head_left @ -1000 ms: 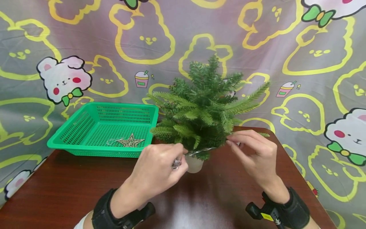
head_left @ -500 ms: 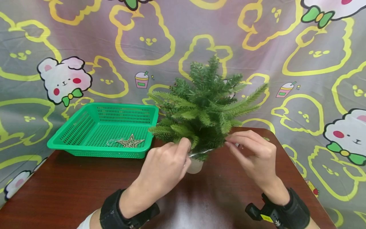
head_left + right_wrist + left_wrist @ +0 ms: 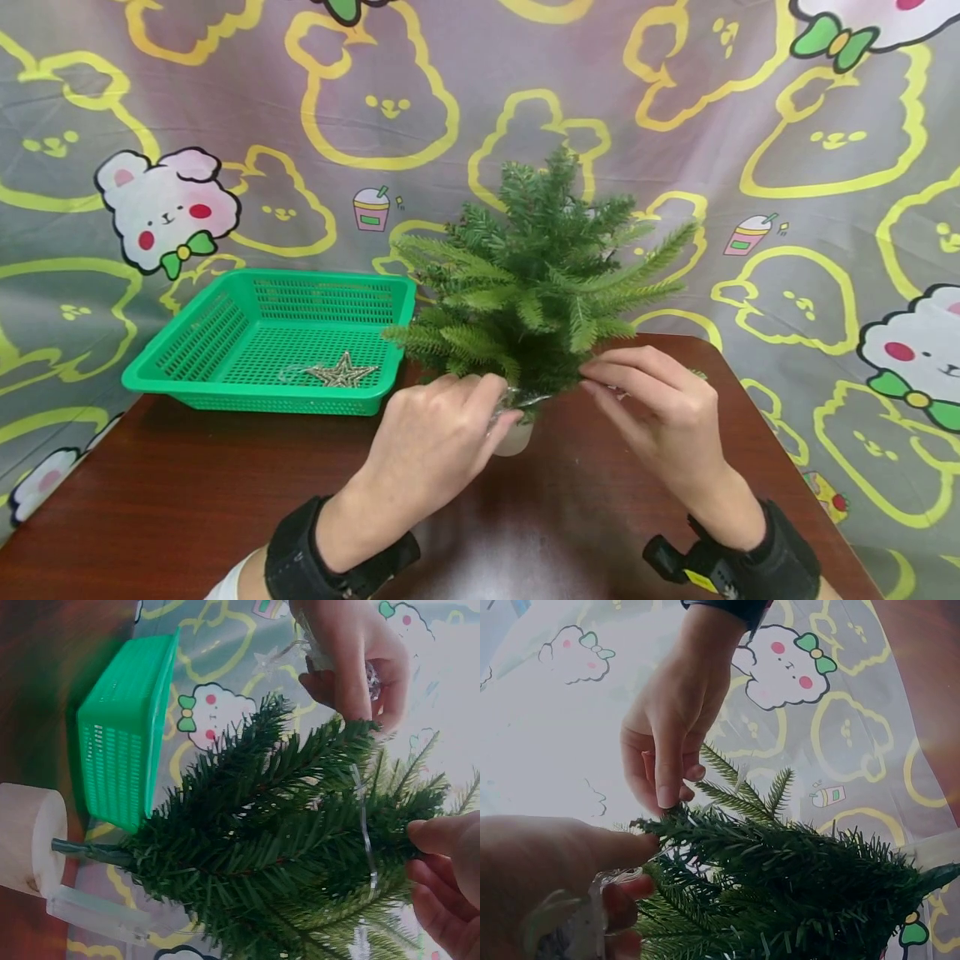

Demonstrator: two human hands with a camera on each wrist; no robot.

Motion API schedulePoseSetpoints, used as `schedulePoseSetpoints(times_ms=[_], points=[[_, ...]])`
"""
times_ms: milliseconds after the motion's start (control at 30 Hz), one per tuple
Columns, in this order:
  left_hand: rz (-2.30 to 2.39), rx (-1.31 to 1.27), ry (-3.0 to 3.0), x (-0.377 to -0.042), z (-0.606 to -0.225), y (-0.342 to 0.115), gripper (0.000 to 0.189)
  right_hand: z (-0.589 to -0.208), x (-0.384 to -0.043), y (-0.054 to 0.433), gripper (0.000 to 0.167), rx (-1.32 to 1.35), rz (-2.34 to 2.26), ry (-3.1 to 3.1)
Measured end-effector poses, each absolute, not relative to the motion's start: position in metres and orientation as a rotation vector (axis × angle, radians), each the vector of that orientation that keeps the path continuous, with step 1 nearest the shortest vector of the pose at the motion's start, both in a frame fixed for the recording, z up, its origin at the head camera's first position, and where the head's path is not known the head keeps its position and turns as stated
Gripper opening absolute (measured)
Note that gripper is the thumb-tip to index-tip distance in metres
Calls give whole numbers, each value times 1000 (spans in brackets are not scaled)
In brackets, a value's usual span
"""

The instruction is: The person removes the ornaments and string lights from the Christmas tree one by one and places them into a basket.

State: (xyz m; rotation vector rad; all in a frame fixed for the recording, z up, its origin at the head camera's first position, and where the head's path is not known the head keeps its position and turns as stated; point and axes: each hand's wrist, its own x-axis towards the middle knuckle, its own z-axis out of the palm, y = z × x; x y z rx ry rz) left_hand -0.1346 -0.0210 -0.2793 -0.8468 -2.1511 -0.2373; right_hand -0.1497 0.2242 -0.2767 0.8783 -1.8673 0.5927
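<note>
A small artificial Christmas tree stands upright on a round wooden base. My left hand holds a bunched clear string of lights in its curled fingers, close to the tree's lower left branches. From it a clear strand runs across the lower foliage towards my right hand. That hand pinches a branch tip at the tree's lower right; whether the strand is also between its fingers cannot be told. A small star-shaped piece dangles near the left hand in the right wrist view.
A green plastic basket stands left of the tree, with a glittery star ornament inside. Beside the base lies a translucent box. A patterned cloth hangs behind the brown table.
My left hand has moved right, and its grip has turned so the bunch hardly shows in the head view. The right hand has shifted slightly left, and the branches it holds have moved inward.
</note>
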Motion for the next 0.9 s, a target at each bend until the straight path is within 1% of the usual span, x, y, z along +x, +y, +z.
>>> schedulePoseSetpoints(times_ms=[167,367,467,567,733,900], points=[[-285,-858,-2142,-134,-280,-20,20,-269,-147,228,28,883,652,-1877],[-336,-852,-2143,-134,-280,-20,18,-259,-145,245,11,805,963,-1808],[-347,-851,-2154,-134,-279,-20,15,-255,-145,258,11,726,1117,-1772],[-344,-843,-2169,-134,-278,-21,19,-253,-148,272,12,608,1232,-1784],[-342,-835,-2177,-134,-279,-21,24,-255,-163,289,15,397,1429,-1869],[-338,-829,-2169,-135,-279,-20,23,-265,-188,300,16,424,1602,-1982]])
